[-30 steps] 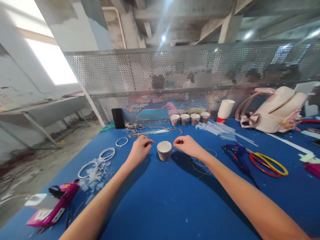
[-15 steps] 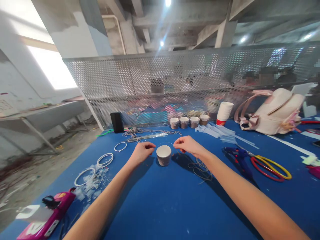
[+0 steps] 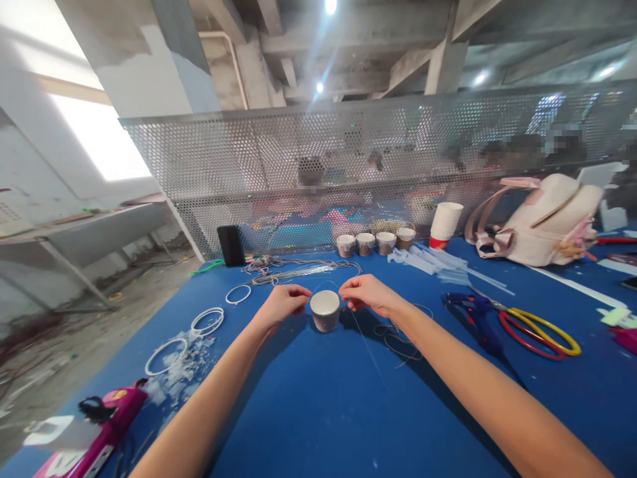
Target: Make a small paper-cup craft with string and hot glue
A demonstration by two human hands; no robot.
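Observation:
A small cup (image 3: 326, 321) with a white inside and a grey-brown patterned outside stands upright on the blue table (image 3: 318, 411). A fine, pale thread (image 3: 367, 341) arches behind its rim from one hand to the other, and a loose end trails down to the table on the right. Just left of the cup, my left hand (image 3: 284, 307) pinches one part of the thread. My right hand (image 3: 367, 296), closed in a pinch, grips it close to the right side of the rim. The fingertips partly hide the thread.
Several similar cups (image 3: 365, 245) and stacked paper cups (image 3: 445, 226) line the back near a perforated screen (image 3: 279, 159). At right lie a blue glue gun (image 3: 475, 309), red-and-yellow-handled scissors (image 3: 540, 332) and a backpack (image 3: 547, 222). White rings (image 3: 208, 321), scraps and a pink power strip (image 3: 107, 425) lie left.
My right hand has moved slightly left, nearer the cup. The thread now bows up behind the rim, and its trailing end shows on the table. My left hand has barely moved.

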